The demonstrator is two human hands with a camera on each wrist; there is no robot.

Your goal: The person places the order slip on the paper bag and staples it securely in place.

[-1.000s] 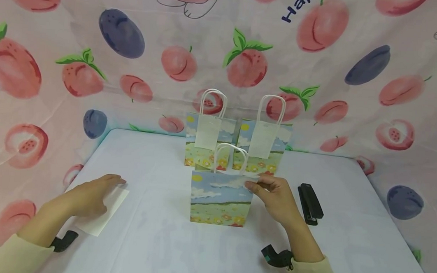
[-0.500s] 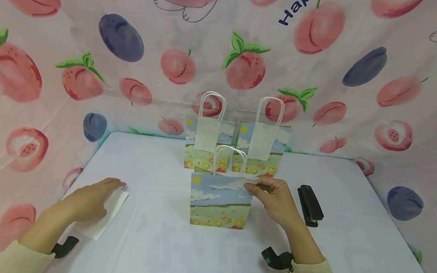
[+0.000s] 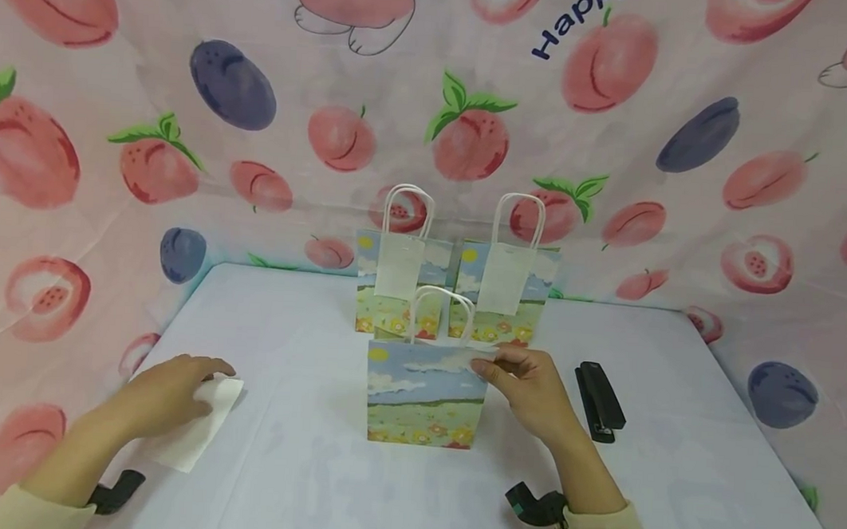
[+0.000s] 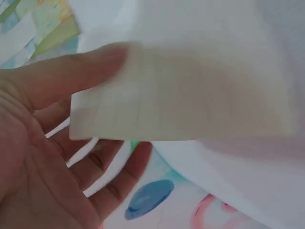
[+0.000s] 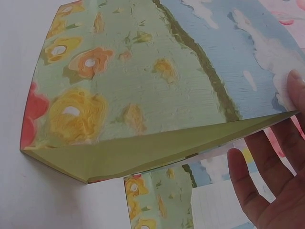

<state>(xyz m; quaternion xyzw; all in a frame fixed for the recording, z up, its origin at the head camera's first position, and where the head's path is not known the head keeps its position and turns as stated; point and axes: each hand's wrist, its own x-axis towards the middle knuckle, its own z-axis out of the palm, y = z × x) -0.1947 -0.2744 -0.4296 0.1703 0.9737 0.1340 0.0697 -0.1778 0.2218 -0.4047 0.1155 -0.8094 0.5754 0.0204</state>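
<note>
A small paper bag (image 3: 424, 392) printed with a meadow and sky stands upright mid-table. My right hand (image 3: 528, 390) pinches its upper right edge, thumb on the near face. In the right wrist view the bag's pale green side panel (image 5: 143, 155) is folded inward. At the left, my left hand (image 3: 165, 399) holds a white paper slip (image 3: 202, 437) by its edge. The left wrist view has the thumb over the slip (image 4: 186, 100) and the fingers passing behind it, partly hidden. Faint lines run across the slip.
Two matching bags, one at the back left (image 3: 398, 315) and one at the back right (image 3: 498, 323), each carry a white card below their handles. A black stapler (image 3: 599, 401) lies right of my right hand. A fruit-print cloth (image 3: 404, 80) hangs behind the table.
The left fingers have drawn back slightly, uncovering more of the slip's far end. The right hand keeps its grip on the bag. The view has tilted up a little.
</note>
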